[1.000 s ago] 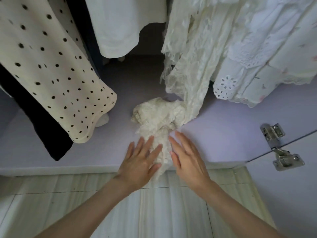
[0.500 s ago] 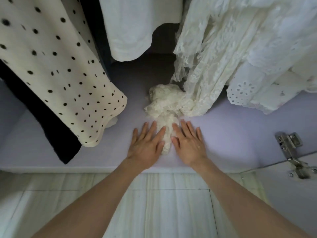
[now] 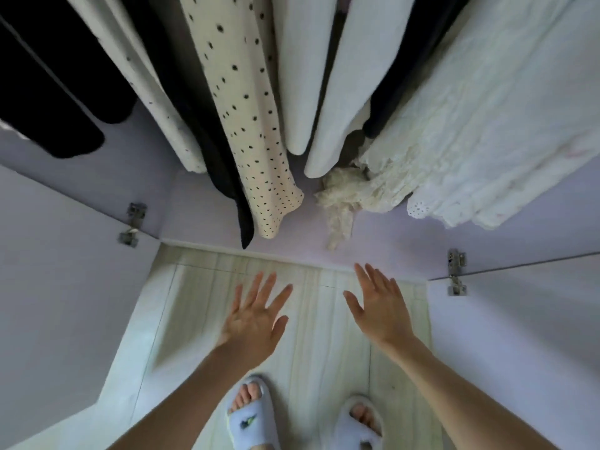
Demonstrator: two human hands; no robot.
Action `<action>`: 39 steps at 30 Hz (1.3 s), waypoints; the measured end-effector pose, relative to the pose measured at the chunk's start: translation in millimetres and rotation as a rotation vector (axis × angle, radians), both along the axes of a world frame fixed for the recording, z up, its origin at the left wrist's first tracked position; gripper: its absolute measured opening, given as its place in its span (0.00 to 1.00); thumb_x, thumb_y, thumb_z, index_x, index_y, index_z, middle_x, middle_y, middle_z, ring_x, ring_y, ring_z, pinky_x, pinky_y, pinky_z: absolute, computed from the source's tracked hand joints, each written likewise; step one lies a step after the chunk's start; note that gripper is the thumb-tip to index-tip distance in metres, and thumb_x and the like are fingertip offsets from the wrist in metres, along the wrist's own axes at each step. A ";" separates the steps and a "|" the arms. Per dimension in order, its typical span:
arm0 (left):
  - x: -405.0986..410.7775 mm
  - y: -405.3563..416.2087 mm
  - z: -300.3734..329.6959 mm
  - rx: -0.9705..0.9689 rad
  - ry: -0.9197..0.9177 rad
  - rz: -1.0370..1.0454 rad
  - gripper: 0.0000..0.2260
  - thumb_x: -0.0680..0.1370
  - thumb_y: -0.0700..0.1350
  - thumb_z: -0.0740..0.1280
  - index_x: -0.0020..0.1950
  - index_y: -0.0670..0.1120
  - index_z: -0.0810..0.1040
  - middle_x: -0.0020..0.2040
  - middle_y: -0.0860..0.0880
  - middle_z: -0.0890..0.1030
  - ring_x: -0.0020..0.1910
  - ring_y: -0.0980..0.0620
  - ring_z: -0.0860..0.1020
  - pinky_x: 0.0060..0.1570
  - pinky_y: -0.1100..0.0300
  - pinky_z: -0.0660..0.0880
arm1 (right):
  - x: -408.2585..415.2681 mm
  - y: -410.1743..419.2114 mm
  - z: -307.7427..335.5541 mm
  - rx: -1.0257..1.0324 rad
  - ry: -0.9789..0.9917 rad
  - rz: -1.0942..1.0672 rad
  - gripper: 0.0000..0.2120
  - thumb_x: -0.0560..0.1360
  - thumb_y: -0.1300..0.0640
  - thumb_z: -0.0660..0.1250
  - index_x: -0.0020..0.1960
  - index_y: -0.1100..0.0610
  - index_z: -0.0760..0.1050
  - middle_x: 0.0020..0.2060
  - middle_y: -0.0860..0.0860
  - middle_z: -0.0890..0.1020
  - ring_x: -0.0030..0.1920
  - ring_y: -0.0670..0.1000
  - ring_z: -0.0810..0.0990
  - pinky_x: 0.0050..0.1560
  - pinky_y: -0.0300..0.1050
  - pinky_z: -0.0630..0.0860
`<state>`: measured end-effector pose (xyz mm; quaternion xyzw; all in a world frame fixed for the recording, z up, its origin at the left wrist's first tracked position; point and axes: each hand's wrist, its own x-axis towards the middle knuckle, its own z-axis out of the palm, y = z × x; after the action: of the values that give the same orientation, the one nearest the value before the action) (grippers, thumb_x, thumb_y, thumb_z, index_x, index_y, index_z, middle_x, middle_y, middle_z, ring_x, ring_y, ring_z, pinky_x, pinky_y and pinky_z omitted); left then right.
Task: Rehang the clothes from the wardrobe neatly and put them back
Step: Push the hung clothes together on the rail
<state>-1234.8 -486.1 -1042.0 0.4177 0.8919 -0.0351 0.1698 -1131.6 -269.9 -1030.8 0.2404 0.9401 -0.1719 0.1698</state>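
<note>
From the head camera we find no readable writing or brand on anything; the only mark is a small dark motif on the left slipper [image 3: 248,417], too blurred for us to make out.

Our left hand [image 3: 255,319] is held out over the pale floor [image 3: 311,358], palm down, fingers straight and spread, holding nothing. Our right hand [image 3: 378,311] is held out the same way, fingers straight and close together, thumb apart, also holding nothing. Both hands are in front of the wardrobe floor [image 3: 389,241] and well apart from the clothes.

The clothes hang in a row inside the lilac wardrobe. From left to right we count two black garments [image 3: 48,102], a cream garment with sparse dots [image 3: 152,92], a black one behind it, a polka-dot dress [image 3: 250,112], two plain white garments [image 3: 311,76], a dark one between folds, and a white eyelet-trimmed dress [image 3: 487,125]. A cream lace dress [image 3: 373,180] hangs just left of the eyelet one; its lower end lies bunched on the wardrobe floor, with a strip [image 3: 339,222] trailing toward the front edge.

We count two open wardrobe doors, left [image 3: 65,303] and right [image 3: 519,336], and two metal hinges, one at the left [image 3: 133,224] and one at the right [image 3: 456,271]. Two slippers show at the bottom, the right one [image 3: 357,423] beside the left.
</note>
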 end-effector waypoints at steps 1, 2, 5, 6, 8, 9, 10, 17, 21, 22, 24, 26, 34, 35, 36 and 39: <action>2.3 -9.5 26.4 -0.014 -0.007 0.000 0.25 0.80 0.56 0.38 0.67 0.53 0.68 0.64 0.45 0.75 0.62 0.43 0.75 0.59 0.44 0.70 | 0.9 -7.0 25.7 0.009 0.014 0.009 0.44 0.70 0.32 0.29 0.75 0.56 0.56 0.73 0.57 0.62 0.73 0.56 0.61 0.72 0.54 0.54; 3.6 -18.0 51.8 -0.013 -0.008 0.000 0.25 0.80 0.56 0.40 0.66 0.52 0.71 0.63 0.44 0.76 0.61 0.43 0.75 0.56 0.43 0.72 | 0.2 -14.9 51.8 0.012 0.028 0.019 0.41 0.70 0.34 0.31 0.75 0.55 0.54 0.73 0.56 0.61 0.73 0.56 0.59 0.72 0.54 0.52; 1.3 -31.7 133.4 0.008 -0.018 0.036 0.24 0.79 0.56 0.45 0.65 0.51 0.74 0.62 0.43 0.77 0.61 0.42 0.76 0.54 0.42 0.71 | -10.2 -35.7 131.9 0.025 0.104 0.034 0.36 0.73 0.38 0.39 0.75 0.55 0.57 0.72 0.56 0.63 0.73 0.56 0.61 0.71 0.58 0.53; 0.8 -33.5 159.9 0.047 -0.009 0.051 0.24 0.80 0.56 0.43 0.66 0.51 0.72 0.63 0.43 0.76 0.62 0.42 0.75 0.56 0.42 0.69 | -14.9 -41.7 157.4 0.036 0.149 0.036 0.33 0.75 0.40 0.43 0.74 0.56 0.60 0.71 0.57 0.66 0.71 0.57 0.64 0.70 0.60 0.56; 2.2 -36.3 210.5 0.175 -0.038 0.083 0.25 0.81 0.58 0.39 0.68 0.50 0.66 0.66 0.43 0.73 0.66 0.41 0.71 0.61 0.42 0.64 | -20.2 -54.5 206.8 0.066 0.260 0.032 0.30 0.75 0.43 0.50 0.71 0.58 0.65 0.67 0.58 0.72 0.67 0.59 0.70 0.66 0.64 0.62; 2.7 -38.1 236.4 0.260 -0.072 0.105 0.25 0.81 0.59 0.40 0.69 0.50 0.65 0.68 0.43 0.71 0.68 0.40 0.68 0.63 0.42 0.62 | -22.1 -61.9 231.5 0.067 0.311 0.021 0.29 0.75 0.43 0.51 0.70 0.58 0.66 0.66 0.58 0.72 0.67 0.59 0.71 0.65 0.65 0.62; 2.9 -40.6 260.6 0.344 -0.106 0.135 0.25 0.80 0.59 0.42 0.69 0.50 0.65 0.70 0.42 0.68 0.70 0.40 0.65 0.65 0.42 0.60 | -23.1 -70.3 254.8 0.063 0.354 0.007 0.29 0.75 0.43 0.51 0.71 0.58 0.65 0.67 0.58 0.71 0.67 0.59 0.70 0.66 0.64 0.61; 30.2 -88.4 373.7 0.686 -0.038 0.282 0.21 0.78 0.53 0.56 0.71 0.49 0.63 0.72 0.42 0.64 0.73 0.41 0.59 0.68 0.42 0.62 | -4.3 -132.6 373.7 -0.113 0.460 -0.098 0.34 0.72 0.34 0.43 0.75 0.46 0.48 0.75 0.49 0.55 0.75 0.48 0.51 0.73 0.49 0.44; 66.8 -135.5 412.2 0.732 0.041 0.445 0.22 0.78 0.54 0.54 0.72 0.50 0.64 0.73 0.44 0.63 0.74 0.43 0.56 0.68 0.45 0.59 | 26.9 -166.0 423.3 -0.185 0.488 -0.047 0.36 0.70 0.32 0.42 0.75 0.46 0.46 0.75 0.48 0.53 0.75 0.45 0.47 0.73 0.46 0.41; 75.8 -146.5 422.7 0.745 0.053 0.482 0.23 0.78 0.53 0.54 0.72 0.49 0.65 0.73 0.45 0.62 0.74 0.44 0.56 0.69 0.47 0.58 | 35.3 -172.6 435.2 -0.181 0.493 -0.009 0.37 0.70 0.32 0.42 0.75 0.46 0.46 0.75 0.47 0.52 0.75 0.44 0.47 0.73 0.44 0.40; 93.2 -167.4 447.5 0.766 0.081 0.526 0.22 0.78 0.51 0.57 0.72 0.48 0.66 0.74 0.46 0.61 0.74 0.46 0.54 0.69 0.47 0.57 | 51.3 -185.1 462.7 -0.173 0.507 0.048 0.37 0.70 0.32 0.42 0.75 0.46 0.46 0.75 0.47 0.52 0.75 0.44 0.46 0.73 0.43 0.41; 105.3 -186.7 475.0 0.776 0.116 0.534 0.22 0.78 0.49 0.58 0.72 0.49 0.65 0.74 0.46 0.60 0.75 0.47 0.53 0.70 0.46 0.57 | 61.6 -196.4 491.0 -0.166 0.516 0.102 0.36 0.71 0.33 0.43 0.76 0.47 0.47 0.76 0.48 0.52 0.75 0.44 0.46 0.74 0.44 0.42; 90.7 -272.3 627.2 0.852 0.491 0.543 0.20 0.79 0.43 0.61 0.71 0.46 0.67 0.73 0.43 0.62 0.74 0.44 0.56 0.68 0.44 0.59 | 32.2 -265.9 614.1 -0.167 0.717 0.313 0.36 0.72 0.35 0.43 0.76 0.50 0.52 0.75 0.50 0.56 0.75 0.46 0.51 0.75 0.49 0.50; 86.4 -281.5 646.2 0.866 0.550 0.536 0.19 0.80 0.44 0.60 0.71 0.46 0.67 0.73 0.43 0.62 0.74 0.44 0.56 0.68 0.43 0.59 | 26.8 -275.2 626.8 -0.169 0.742 0.337 0.36 0.72 0.35 0.43 0.76 0.49 0.51 0.75 0.49 0.55 0.75 0.45 0.50 0.75 0.46 0.47; 82.0 -289.8 664.4 0.882 0.611 0.527 0.18 0.80 0.45 0.59 0.71 0.45 0.67 0.73 0.42 0.62 0.74 0.44 0.55 0.69 0.42 0.59 | 21.3 -284.8 639.2 -0.170 0.762 0.360 0.36 0.72 0.35 0.42 0.76 0.49 0.50 0.75 0.49 0.55 0.74 0.43 0.48 0.74 0.44 0.44; 68.9 -314.0 716.0 0.907 0.793 0.498 0.21 0.78 0.46 0.55 0.71 0.44 0.66 0.74 0.40 0.60 0.75 0.42 0.52 0.71 0.41 0.53 | -3.0 -319.4 678.2 -0.135 0.806 0.450 0.36 0.72 0.35 0.40 0.76 0.50 0.47 0.76 0.49 0.53 0.74 0.41 0.45 0.72 0.42 0.40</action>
<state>-1165.9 -800.1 -326.0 0.1840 0.8834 0.2336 -0.3622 -1134.7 -589.2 -352.6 -0.0670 0.9466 -0.2715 -0.1606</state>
